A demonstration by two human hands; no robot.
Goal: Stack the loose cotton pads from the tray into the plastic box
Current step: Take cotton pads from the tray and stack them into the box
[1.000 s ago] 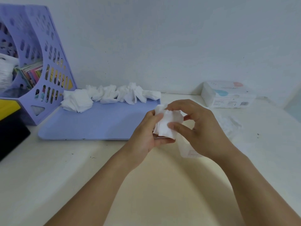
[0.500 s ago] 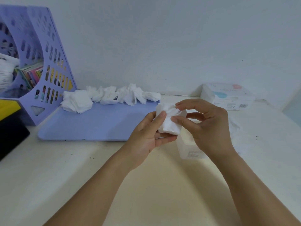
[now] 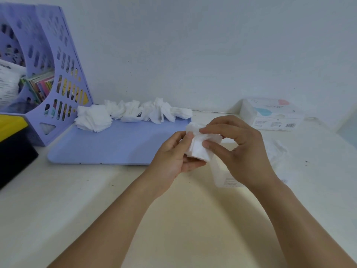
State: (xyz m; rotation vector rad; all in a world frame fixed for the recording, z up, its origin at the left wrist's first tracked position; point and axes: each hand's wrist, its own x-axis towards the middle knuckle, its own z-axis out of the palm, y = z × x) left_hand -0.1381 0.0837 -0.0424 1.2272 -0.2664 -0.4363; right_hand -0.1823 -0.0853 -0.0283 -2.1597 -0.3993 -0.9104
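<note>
Holding a pad stack [image 3: 201, 147] with curled fingers, both hands [image 3: 174, 157] [image 3: 242, 151] hover over the box [image 3: 222, 175], just beside the tray [image 3: 116, 144] edge; counter [image 3: 96, 200] before them is open.

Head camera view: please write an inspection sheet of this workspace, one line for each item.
Surface: pale table with small dark specks.
Job's things: loose cotton pads lie along the far edge of the blue tray; a small stack of pads is held above the clear plastic box.
Clutter: purple file rack with books, a black and yellow object, a white carton, a crumpled clear wrapper.
Grippers: left hand and right hand both grip the stack.
Cables: nothing seen.
Surroundings: plain white wall.
</note>
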